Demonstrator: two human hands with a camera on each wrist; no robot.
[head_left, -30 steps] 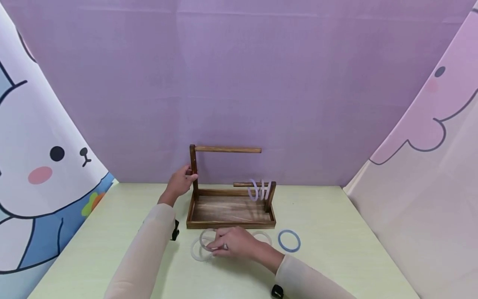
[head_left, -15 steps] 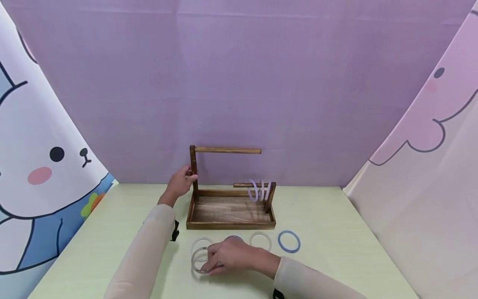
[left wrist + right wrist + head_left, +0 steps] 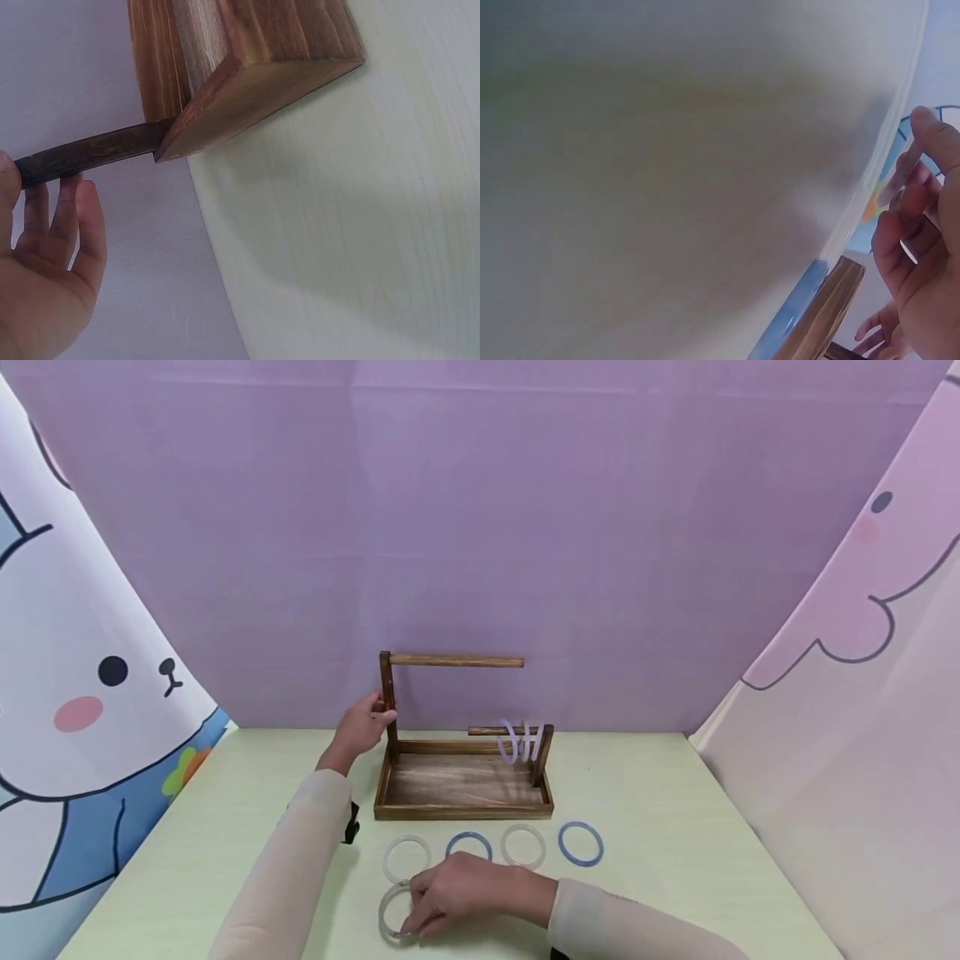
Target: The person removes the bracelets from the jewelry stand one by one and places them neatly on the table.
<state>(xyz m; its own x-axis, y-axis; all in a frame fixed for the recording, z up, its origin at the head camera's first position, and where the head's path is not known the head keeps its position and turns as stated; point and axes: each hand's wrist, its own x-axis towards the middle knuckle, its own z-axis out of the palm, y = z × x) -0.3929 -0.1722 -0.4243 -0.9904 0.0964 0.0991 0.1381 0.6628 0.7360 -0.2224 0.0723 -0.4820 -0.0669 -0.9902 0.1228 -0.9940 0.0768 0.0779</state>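
Observation:
My left hand (image 3: 360, 728) holds the tall post (image 3: 387, 683) of a dark wooden bangle stand (image 3: 465, 813). In the left wrist view the thumb lies on one side of the post (image 3: 97, 154) and the fingers on the other. Low at the front, my right hand (image 3: 468, 893) pinches a clear greyish bangle (image 3: 382, 912) by its right side, between thumb and fingers. A whitish bangle (image 3: 386, 860) lies just behind it. A blue bangle (image 3: 469, 836) is partly hidden by the right hand. Several lavender bangles (image 3: 512, 745) hang on the stand's lower bar.
A pale bangle (image 3: 506, 847) and another blue bangle (image 3: 562, 843) lie on the pale table (image 3: 637, 893), right of the hand. The stand's upper bar (image 3: 457, 661) juts right with nothing on it. A purple cloth backdrop (image 3: 480, 527) rises behind the table.
My right hand has drawn the greyish bangle toward the table's front, away from the whitish one. The blue bangle behind the hand has come into view. My left hand stays on the post.

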